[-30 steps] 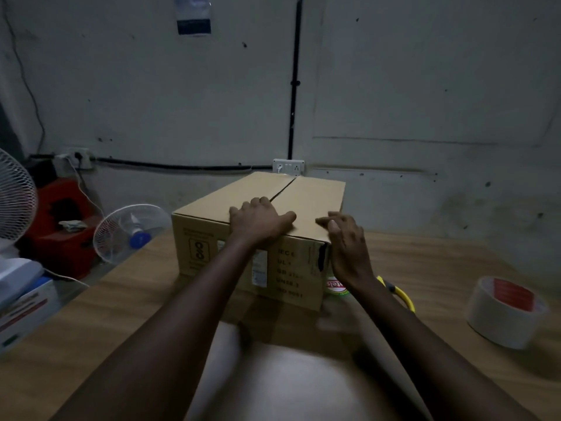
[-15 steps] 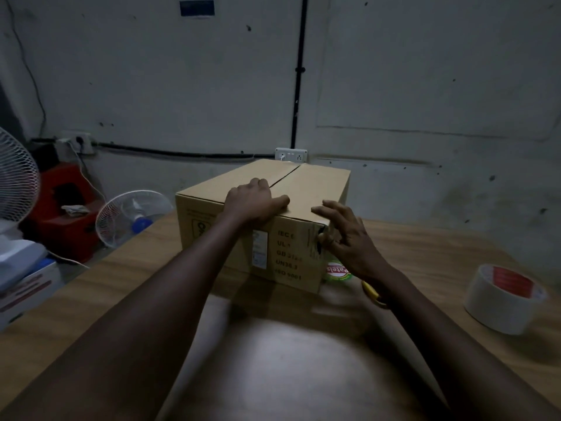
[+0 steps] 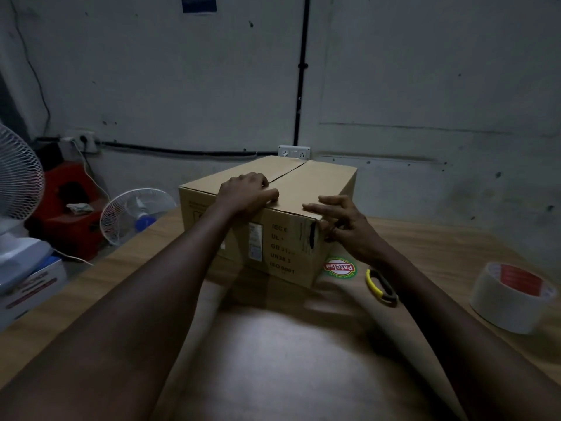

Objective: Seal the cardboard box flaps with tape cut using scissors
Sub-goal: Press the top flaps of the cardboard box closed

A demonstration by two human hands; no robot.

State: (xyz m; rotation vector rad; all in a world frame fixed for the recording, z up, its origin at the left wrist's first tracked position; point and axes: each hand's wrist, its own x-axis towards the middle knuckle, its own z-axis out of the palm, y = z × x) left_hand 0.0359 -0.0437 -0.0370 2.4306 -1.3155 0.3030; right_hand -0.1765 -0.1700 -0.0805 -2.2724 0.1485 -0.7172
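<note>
- On the table point(image 3: 455, 244), the box point(image 3: 306, 189) sits near the middle, turned at an angle so one near corner points toward the person.
- Its long axis runs from near left to far right, toward the wall; the seam between the closed flaps follows that line.
- Left hand point(image 3: 246, 192) lies palm down on the top near the front edge, fingers loosely curled beside the seam, gripping nothing.
- Right hand point(image 3: 349, 229) is at the near right corner, fingers spread and partly bent, index tip on the top edge, holding nothing.
- Tape point(image 3: 513, 296) stands well apart to the right; a yellow scissors handle point(image 3: 381, 287) shows just beside the right wrist.
- Compared with a second ago, the right hand has slid off the top to the corner, uncovering more of the handle; the left hand has stayed put.
</note>
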